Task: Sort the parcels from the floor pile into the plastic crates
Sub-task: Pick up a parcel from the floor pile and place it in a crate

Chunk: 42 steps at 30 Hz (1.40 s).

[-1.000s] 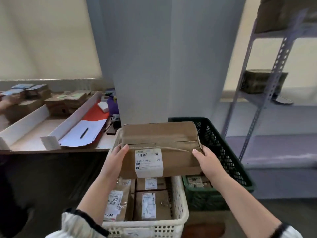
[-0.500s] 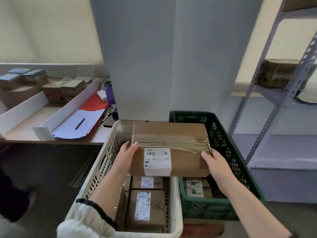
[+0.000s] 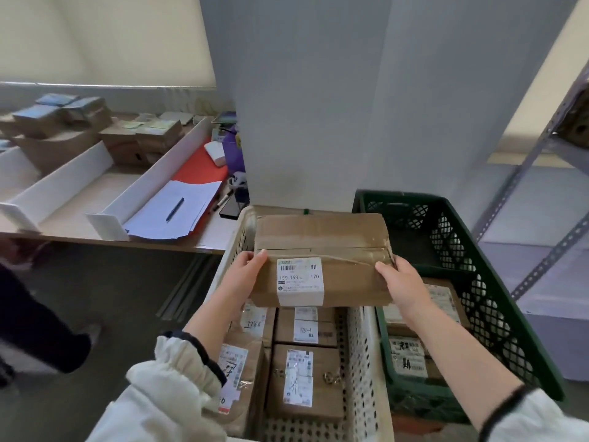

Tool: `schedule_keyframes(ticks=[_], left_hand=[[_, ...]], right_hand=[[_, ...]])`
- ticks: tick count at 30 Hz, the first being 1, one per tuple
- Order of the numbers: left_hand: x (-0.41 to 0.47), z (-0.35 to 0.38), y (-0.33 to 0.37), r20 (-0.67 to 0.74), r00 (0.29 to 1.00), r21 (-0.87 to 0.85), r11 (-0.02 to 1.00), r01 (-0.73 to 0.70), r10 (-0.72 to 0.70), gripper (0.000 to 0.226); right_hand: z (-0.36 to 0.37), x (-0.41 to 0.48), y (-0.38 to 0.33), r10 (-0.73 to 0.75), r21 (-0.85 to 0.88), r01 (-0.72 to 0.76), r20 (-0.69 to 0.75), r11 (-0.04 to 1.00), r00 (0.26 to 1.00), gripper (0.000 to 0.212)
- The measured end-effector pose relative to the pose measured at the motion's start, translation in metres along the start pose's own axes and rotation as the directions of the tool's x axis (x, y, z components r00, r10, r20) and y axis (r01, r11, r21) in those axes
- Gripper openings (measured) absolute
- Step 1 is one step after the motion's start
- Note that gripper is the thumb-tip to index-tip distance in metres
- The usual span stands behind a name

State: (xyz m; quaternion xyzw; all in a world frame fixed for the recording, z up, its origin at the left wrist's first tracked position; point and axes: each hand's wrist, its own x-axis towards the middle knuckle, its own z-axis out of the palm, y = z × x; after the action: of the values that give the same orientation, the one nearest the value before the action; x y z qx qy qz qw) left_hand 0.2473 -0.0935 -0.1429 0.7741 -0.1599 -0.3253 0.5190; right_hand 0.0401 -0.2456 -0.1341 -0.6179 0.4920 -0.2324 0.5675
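Squarely above the far half of the white crate (image 3: 366,362), a flat rectangular cardboard parcel (image 3: 322,237) is held level between two hands. Its brown board is creased and matte, glossy clear tape runs across the top, and a white printed label (image 3: 299,280) with a barcode wraps over the near edge. The left hand (image 3: 245,272) grips the left end, thumb on top and fingers curled underneath. The right hand (image 3: 401,285) clasps the right end the same way, near the seam where the crates meet. Whether the parcel touches a rim cannot be told.

Both crates are plastic and stand side by side, touching. The white one has walls pierced with small round holes. The green crate (image 3: 478,282) has an open diamond lattice.

Four labelled cardboard parcels (image 3: 302,384) show in the white crate, packed close, some with handwritten numbers. At least two more boxes (image 3: 411,355) lie in the green one, partly hidden by the right forearm.

To the left stands a pale wooden table (image 3: 79,215) with white divider boards (image 3: 143,186) set on edge. On it lie a sheaf of white paper (image 3: 191,199) with one dark pen (image 3: 174,209) on top, over a red folder (image 3: 197,167). Small brown boxes (image 3: 134,141) are stacked at the back. A perforated grey metal shelf upright (image 3: 541,199) slants at the right.
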Motion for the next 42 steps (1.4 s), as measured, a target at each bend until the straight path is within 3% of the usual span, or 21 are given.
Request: schedule_keyframes(ticks=[6,12,17,21,25,28,30,32,37,42], left_hand=[[0.075,-0.024,0.007,-0.040,0.998,-0.047,0.998,-0.047,0.045,0.027],[0.139,-0.003,-0.044,-0.033,0.999,0.005,0.999,0.039,-0.039,0.035],[0.159,0.021,-0.120,-0.016,0.985,0.097,0.981,0.171,-0.170,0.039],[0.175,0.021,-0.159,-0.044,0.973,0.231,0.945,0.232,-0.228,0.036],[0.182,0.021,-0.192,-0.144,0.958,0.399,0.871,0.286,-0.248,0.057],[0.184,0.023,-0.206,-0.219,0.951,0.462,0.836,0.297,-0.217,0.072],[0.184,0.024,-0.210,-0.247,0.948,0.487,0.820,0.300,-0.201,0.071],[0.182,0.023,-0.211,-0.270,0.947,0.537,0.789,0.298,-0.174,0.064],[0.168,0.021,-0.206,-0.248,0.969,0.786,0.587,0.192,0.015,0.034],[0.157,0.023,-0.212,-0.141,0.989,0.883,0.458,0.103,0.050,0.043]], right_hand=[[0.050,0.064,-0.010,-0.021,0.001,0.021,-0.026,1.000,0.999,0.047],[0.094,0.129,0.046,0.185,-0.065,-0.183,0.037,0.981,0.982,0.047],[0.120,0.169,0.116,0.443,-0.115,-0.432,0.103,0.895,0.891,0.041],[0.135,0.181,0.162,0.507,-0.157,-0.485,0.163,0.860,0.846,0.041],[0.149,0.184,0.196,0.538,-0.156,-0.515,0.190,0.843,0.822,0.045],[0.161,0.206,0.264,0.586,-0.203,-0.551,0.226,0.809,0.778,0.065],[0.167,0.213,0.295,0.623,-0.229,-0.581,0.220,0.781,0.751,0.072],[0.173,0.201,0.281,0.645,-0.243,-0.600,0.214,0.762,0.733,0.073],[0.185,0.180,0.247,0.667,-0.237,-0.623,0.247,0.745,0.703,0.065],[0.190,0.172,0.238,0.651,-0.248,-0.603,0.236,0.758,0.721,0.062]])
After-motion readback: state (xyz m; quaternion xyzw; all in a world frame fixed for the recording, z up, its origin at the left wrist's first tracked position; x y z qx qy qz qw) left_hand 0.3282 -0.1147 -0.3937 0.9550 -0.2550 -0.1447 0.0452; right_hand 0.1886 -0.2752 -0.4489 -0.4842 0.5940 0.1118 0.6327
